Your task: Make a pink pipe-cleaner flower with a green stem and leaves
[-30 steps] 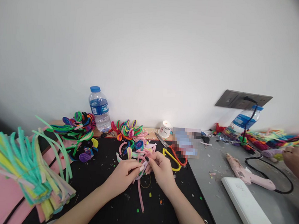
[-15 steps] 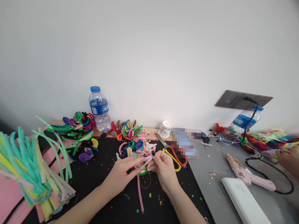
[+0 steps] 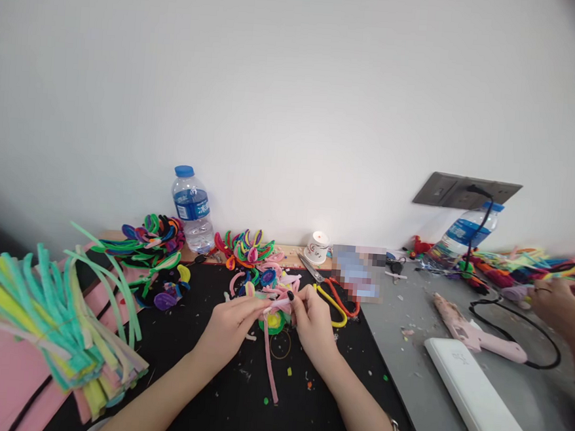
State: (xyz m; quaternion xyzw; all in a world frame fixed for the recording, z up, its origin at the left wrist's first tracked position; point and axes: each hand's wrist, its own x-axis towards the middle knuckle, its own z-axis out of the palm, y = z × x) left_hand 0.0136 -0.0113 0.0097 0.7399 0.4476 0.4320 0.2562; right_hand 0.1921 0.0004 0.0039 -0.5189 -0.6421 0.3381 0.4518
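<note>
My left hand [image 3: 230, 324] and my right hand [image 3: 312, 322] meet over the black mat [image 3: 216, 394], both pinching a pink pipe cleaner [image 3: 270, 362] whose long tail trails toward me. Its upper end is bent between my fingertips. A small green and yellow disc [image 3: 273, 321] lies just under the fingers. A pile of bent pink and coloured pipe-cleaner loops [image 3: 263, 279] sits right behind my hands.
A bundle of green, yellow and pink pipe cleaners [image 3: 48, 317] lies at left. Two water bottles [image 3: 192, 207] [image 3: 463, 236], scissors [image 3: 329, 290], a small white cup [image 3: 317, 247], a pink glue gun [image 3: 476, 334] and a white box [image 3: 481, 403] are around. Another person's hand [image 3: 557, 301] works at right.
My hands have drawn closer together and shifted slightly away from me, bending the pink pipe cleaner's top end tighter; the green and yellow disc now shows beneath them.
</note>
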